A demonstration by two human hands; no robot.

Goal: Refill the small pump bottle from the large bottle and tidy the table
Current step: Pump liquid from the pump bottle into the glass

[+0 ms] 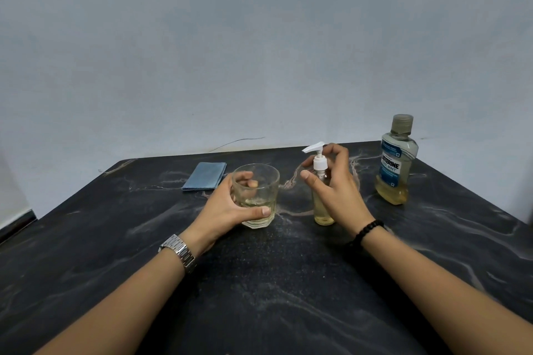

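Head view of a dark, marble-veined counter (288, 282) set against a pale grey wall (259, 37). The left hand (227, 207), its wrist bearing a silver metal link watch (180, 252), grips a clear faceted drinking glass (256, 196) that stands upright on the counter; the thumb lies across the near wall of the glass and the fingers (249, 181) curl round its far side. A shallow layer of pale yellow liquid sits in the bottom of the glass. Just to the right of the glass stands the small clear pump bottle with a white pump head (320, 196), upright and holding pale yellow liquid over most of its height. The right hand (334, 184), with a black beaded bracelet (366, 232) at the wrist, curls loosely about the pump bottle at neck level; the thumb points leftward before the collar and the fingers arch behind the white nozzle, but whether they actually press on the bottle cannot be told. The large clear mouthwash bottle with a blue label and a capped neck (396, 164) stands upright near the far right edge of the counter, apart from both hands, roughly one third full of yellow liquid. A folded blue cloth (204, 176) lies flat behind and to the left of the glass.
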